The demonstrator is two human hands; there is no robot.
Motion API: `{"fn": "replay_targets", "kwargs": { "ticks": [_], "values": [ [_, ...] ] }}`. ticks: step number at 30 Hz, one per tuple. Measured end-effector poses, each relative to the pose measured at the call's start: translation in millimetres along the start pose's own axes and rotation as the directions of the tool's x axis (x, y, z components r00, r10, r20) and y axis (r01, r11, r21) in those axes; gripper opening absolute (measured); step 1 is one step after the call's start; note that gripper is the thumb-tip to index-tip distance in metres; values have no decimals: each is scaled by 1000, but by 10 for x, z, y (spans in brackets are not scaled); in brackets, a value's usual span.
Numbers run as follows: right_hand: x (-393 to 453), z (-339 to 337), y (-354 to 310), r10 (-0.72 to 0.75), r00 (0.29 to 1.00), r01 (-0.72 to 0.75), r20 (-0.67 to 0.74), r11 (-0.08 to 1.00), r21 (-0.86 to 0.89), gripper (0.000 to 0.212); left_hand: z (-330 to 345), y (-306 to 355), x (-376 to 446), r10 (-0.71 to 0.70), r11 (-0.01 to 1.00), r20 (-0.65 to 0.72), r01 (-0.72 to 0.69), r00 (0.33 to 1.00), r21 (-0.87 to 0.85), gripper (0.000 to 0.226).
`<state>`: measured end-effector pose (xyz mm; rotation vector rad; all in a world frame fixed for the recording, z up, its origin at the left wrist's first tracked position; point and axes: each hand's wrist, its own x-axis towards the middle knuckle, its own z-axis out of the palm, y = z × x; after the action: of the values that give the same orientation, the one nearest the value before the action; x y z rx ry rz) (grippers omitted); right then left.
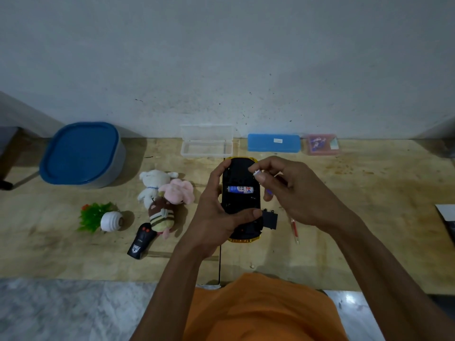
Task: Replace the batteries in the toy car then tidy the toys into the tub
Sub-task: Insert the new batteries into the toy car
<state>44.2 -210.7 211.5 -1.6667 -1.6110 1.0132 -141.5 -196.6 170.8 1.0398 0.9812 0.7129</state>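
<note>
A yellow toy car [240,175] lies upside down, its black underside up, held above the table by my left hand [216,212]. One blue-and-white battery [240,189] sits in the open battery bay. My right hand [290,190] hovers just right of the car, with a second battery [258,173] pinched between thumb and fingers. The black battery cover [270,219] lies on the table beside the car. The grey tub with a blue lid [81,155] stands at the back left, lid on.
Three plush toys [165,193], a black remote control [141,239] and a small white pot with a green plant [103,217] lie left of the car. A clear open case [206,148], a blue box [273,143], a pink box [322,144] line the wall. A red screwdriver [294,230] lies to the right.
</note>
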Motion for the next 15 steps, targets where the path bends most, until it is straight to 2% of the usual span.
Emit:
{"fn": "replay_targets", "kwargs": {
  "ticks": [3, 7, 15],
  "values": [
    [69, 52, -41, -77, 997, 77, -3, 997, 17, 14, 3, 29, -3, 8, 1000, 39, -8, 999, 13, 102],
    [174, 112, -96, -174, 985, 174, -4, 983, -53, 15, 25, 52, -5, 16, 999, 80, -19, 997, 29, 100],
    [253, 142, -70, -211, 977, 211, 0, 976, -55, 20, 0, 75, 1, -7, 1000, 79, 7, 997, -6, 104]
  ]
}}
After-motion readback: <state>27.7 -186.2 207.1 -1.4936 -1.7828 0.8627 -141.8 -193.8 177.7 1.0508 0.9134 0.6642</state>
